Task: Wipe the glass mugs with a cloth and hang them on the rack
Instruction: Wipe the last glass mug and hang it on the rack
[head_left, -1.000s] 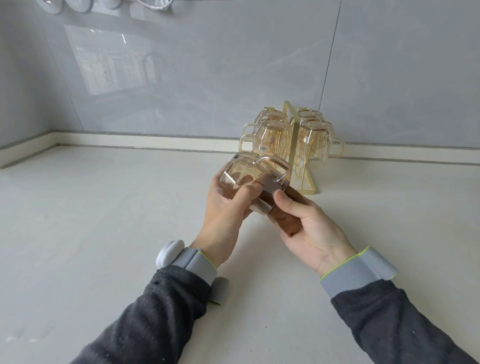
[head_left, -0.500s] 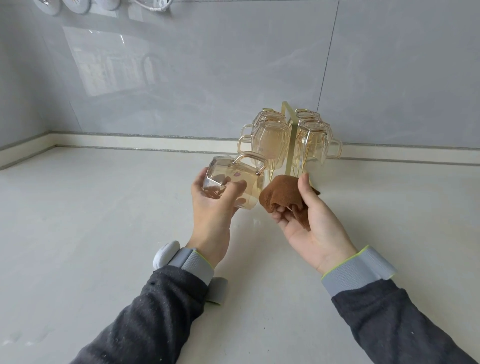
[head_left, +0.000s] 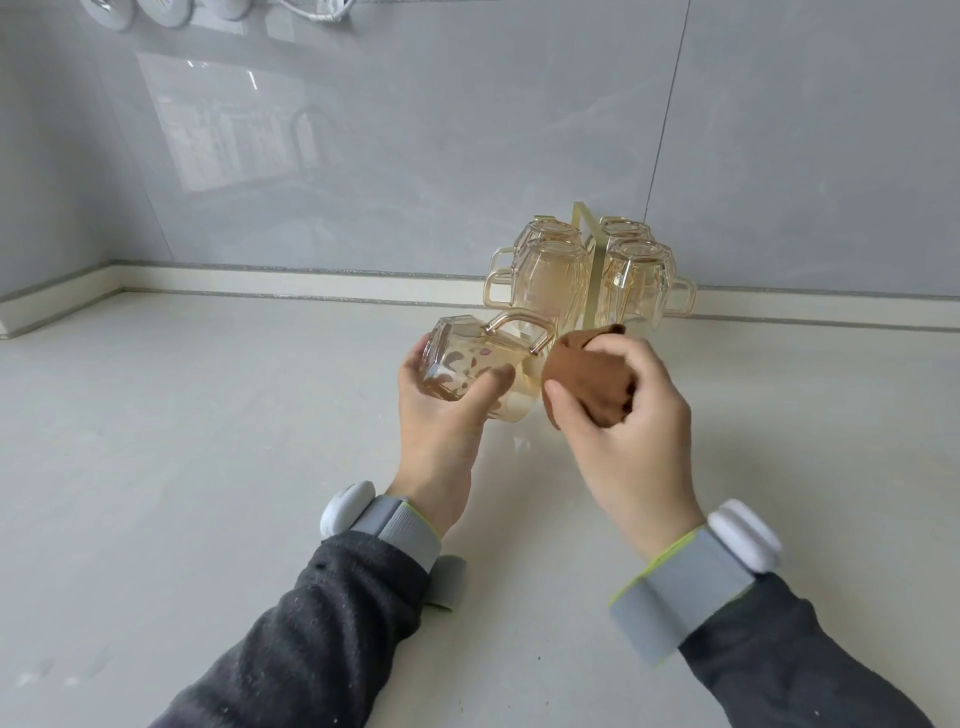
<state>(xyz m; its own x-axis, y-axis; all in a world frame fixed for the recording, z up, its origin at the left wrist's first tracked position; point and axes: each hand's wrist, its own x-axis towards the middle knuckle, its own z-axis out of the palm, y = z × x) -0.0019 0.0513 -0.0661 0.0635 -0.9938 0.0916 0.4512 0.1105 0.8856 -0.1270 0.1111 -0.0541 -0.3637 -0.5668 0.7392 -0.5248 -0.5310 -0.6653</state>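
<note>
Right hand (head_left: 623, 421) flipped over cloth (head_left: 587, 371); four mugs (head_left: 550, 280) racked.

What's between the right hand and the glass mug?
A bunched brown cloth, gripped by the right hand, lies between it and the glass mug in the left hand; the head view shows this.

Pale countertop (head_left: 156, 467) meets glossy grey wall (head_left: 415, 130).
</note>
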